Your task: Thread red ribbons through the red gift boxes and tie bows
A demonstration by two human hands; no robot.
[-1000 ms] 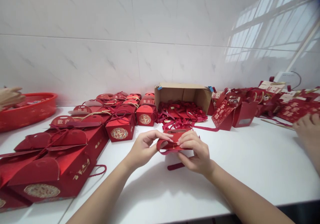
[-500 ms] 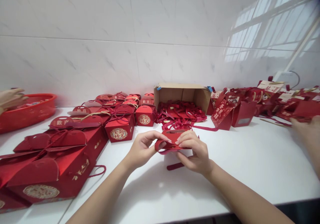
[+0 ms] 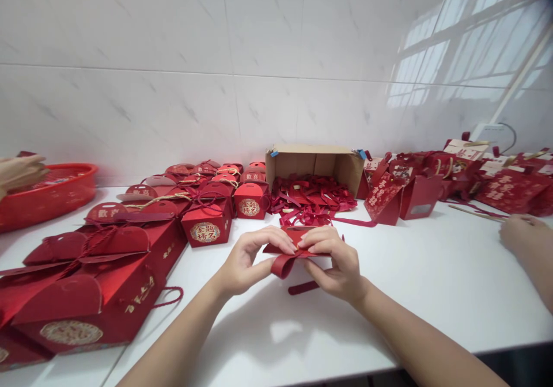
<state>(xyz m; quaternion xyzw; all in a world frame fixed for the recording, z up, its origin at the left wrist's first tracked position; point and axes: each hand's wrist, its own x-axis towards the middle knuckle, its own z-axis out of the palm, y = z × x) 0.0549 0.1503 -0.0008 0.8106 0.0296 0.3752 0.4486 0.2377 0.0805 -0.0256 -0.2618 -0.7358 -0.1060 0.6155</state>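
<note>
In front of me, my left hand [image 3: 249, 261] and my right hand [image 3: 336, 261] hold a small red paper gift box [image 3: 298, 234] between fingers and thumbs, above the white table. Both sets of fingertips press together at its near edge. A dark red ribbon [image 3: 283, 266] curls in a loop below my left fingertips, and a loose end hangs under my right hand. My fingers cover much of the box. Just behind it, a pile of red ribbons [image 3: 311, 194] spills from a cardboard box [image 3: 356, 174] lying on its side.
Finished-looking red boxes [image 3: 205, 228] stand in rows at left, larger ones [image 3: 108, 289] nearer. A red basin [image 3: 64, 188] sits far left beside another person's hand [image 3: 21, 173]. Red gift bags [image 3: 384, 200] line the right back. Another person's hand [image 3: 525, 240] rests at right.
The ribbon loop has swung down and toward me beneath my left fingers, and my right fingers have shifted slightly left. The other person's hand at right has let go of a red bag.
</note>
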